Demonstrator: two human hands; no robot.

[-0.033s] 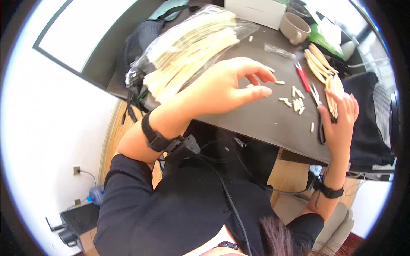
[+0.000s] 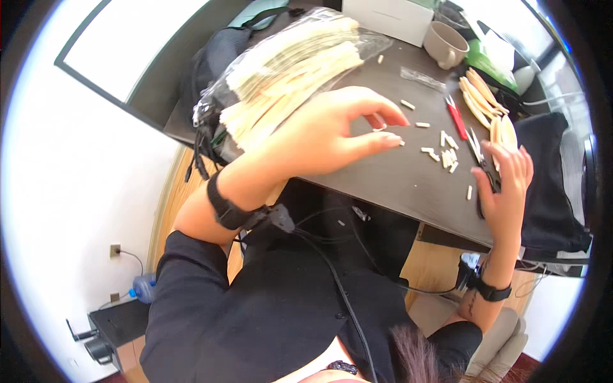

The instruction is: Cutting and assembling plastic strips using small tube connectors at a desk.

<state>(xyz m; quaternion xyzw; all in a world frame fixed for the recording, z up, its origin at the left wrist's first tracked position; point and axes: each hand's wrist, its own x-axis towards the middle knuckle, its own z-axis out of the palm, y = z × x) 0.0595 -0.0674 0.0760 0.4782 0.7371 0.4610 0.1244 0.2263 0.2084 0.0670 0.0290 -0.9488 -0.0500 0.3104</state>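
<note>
My left hand hovers over the table, its thumb and fingers curved and apart, with nothing seen between them. Under and around its fingertips lie short white cylindrical pieces. My right hand is at the right side, thumb spread from the fingers. It is close over black-handled scissors, which it partly hides, and beside a bundle of long peach-coloured pieces. A red-handled tool lies just left of the scissors. Several more white pieces are scattered between the hands.
A clear plastic bag of long cream strips covers the left of the dark table. Farther back are a beige mug, a white box and a small clear packet. Black fabric lies at the right.
The view has shifted slightly, so the table's things sit a little to the right. My right hand appears slightly farther left relative to the scissors and covers more of their handle.
</note>
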